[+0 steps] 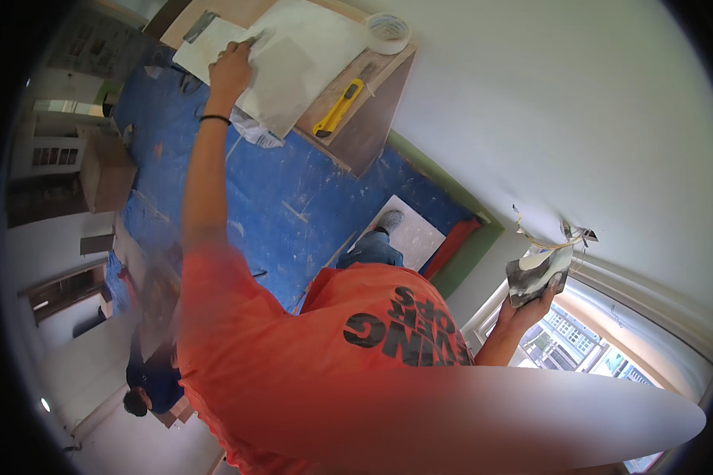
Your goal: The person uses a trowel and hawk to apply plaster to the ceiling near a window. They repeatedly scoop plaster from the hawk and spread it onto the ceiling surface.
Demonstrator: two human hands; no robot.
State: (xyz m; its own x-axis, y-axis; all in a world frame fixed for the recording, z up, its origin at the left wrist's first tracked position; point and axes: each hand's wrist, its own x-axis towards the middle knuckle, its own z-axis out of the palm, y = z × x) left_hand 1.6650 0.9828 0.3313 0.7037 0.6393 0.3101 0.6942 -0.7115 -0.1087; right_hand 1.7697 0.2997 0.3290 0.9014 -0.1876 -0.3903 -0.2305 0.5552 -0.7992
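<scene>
My left hand (230, 67) reaches far out to a wooden bench top (355, 131) and pinches the edge of a pale grey sheet (293, 59) lying on other white sheets. A black band circles that wrist. At the right, my right hand (527, 310) holds up a dark slab smeared with white filler (537, 273), close to a torn patch on the white wall (566, 233) above a window. My orange shirt (333, 348) fills the lower middle.
A yellow utility knife (338, 108) and a roll of tape (388, 32) lie on the bench. Blue sheeting (293, 198) covers the floor. My shoe stands on a white board (412, 233). Another person in dark blue (146, 388) is at lower left. Window (578, 348) at right.
</scene>
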